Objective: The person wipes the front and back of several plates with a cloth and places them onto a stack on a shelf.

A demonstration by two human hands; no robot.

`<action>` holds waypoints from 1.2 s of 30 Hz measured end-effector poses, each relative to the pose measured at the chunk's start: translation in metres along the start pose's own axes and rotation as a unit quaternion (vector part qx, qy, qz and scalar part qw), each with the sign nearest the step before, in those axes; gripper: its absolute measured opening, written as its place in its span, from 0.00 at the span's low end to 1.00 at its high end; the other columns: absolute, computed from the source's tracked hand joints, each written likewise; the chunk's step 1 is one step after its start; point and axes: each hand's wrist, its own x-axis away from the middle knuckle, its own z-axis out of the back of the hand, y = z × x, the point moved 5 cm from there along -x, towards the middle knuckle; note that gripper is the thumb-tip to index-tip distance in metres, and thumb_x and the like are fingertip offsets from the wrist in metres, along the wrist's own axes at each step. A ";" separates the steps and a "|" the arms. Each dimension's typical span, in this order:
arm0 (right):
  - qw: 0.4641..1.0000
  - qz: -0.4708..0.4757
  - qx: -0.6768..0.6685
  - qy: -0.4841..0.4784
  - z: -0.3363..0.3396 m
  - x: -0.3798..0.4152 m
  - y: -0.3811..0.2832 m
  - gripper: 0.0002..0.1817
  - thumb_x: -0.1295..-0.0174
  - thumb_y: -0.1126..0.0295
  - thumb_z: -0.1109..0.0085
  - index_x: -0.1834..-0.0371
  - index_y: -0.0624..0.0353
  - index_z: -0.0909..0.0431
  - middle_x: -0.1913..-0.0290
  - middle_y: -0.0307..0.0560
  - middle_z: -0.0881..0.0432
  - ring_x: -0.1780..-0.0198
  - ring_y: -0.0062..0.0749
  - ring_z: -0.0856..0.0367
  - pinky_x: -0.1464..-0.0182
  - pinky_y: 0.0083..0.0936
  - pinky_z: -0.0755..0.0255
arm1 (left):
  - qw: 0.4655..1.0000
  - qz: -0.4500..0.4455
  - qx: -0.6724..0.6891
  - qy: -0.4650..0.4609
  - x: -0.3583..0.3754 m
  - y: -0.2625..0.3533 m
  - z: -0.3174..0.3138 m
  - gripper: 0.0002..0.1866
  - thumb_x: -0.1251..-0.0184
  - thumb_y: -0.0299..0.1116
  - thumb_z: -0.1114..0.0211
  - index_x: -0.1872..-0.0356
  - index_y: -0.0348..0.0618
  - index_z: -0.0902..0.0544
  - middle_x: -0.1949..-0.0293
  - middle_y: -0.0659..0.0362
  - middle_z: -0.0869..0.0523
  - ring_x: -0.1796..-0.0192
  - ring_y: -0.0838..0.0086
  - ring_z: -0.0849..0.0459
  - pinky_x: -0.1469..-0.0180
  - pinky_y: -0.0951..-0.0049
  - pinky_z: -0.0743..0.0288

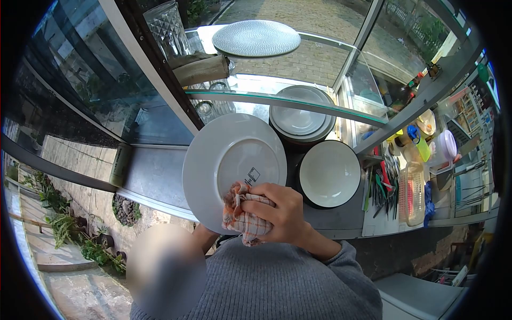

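Observation:
A large white plate [205, 160] is tilted up in front of me, its underside with a dark printed mark facing me. My left hand [202, 238] is at the plate's lower edge; only the wrist area shows, and the plate and a blurred patch hide the fingers holding it. My right hand [282, 209] is closed around a bunched orange-and-white checked cloth [248, 221], pressed against the plate's lower right part. Just right of the plate sits a white bowl with a dark rim [329, 173]. Behind that bowl stands a stack of plates and bowls [301, 112].
A glass shelf edge [288, 102] and metal frame posts surround the counter. An oval patterned plate [257, 38] rests on the upper shelf, near glasses [210, 109]. At right are a heap of cutlery [386, 181], a plastic basket [412, 194] and bottles [413, 82].

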 end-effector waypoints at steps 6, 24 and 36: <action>0.996 -0.006 0.037 0.081 0.018 -0.029 0.014 0.23 0.73 0.63 0.29 0.66 0.50 0.19 0.63 0.40 0.22 0.68 0.32 0.19 0.70 0.27 0.27 | 0.994 -0.041 -0.007 0.106 -0.011 0.025 -0.047 0.18 0.31 0.35 0.42 0.43 0.43 0.32 0.47 0.57 0.27 0.44 0.71 0.25 0.39 0.73 0.30; 0.995 0.006 0.023 0.097 0.010 -0.021 -0.001 0.26 0.71 0.65 0.31 0.60 0.48 0.21 0.57 0.41 0.23 0.66 0.35 0.20 0.68 0.31 0.28 | 0.994 -0.044 -0.007 0.101 -0.012 0.024 -0.054 0.19 0.30 0.37 0.43 0.43 0.44 0.33 0.45 0.58 0.28 0.42 0.72 0.28 0.41 0.73 0.30; 0.982 -0.127 0.050 0.128 0.023 -0.004 0.054 0.21 0.67 0.72 0.38 0.62 0.57 0.21 0.63 0.46 0.25 0.70 0.42 0.21 0.69 0.32 0.27 | 0.989 -0.097 -0.099 0.059 -0.009 0.006 -0.013 0.21 0.34 0.35 0.38 0.44 0.43 0.32 0.46 0.57 0.27 0.43 0.71 0.27 0.41 0.73 0.30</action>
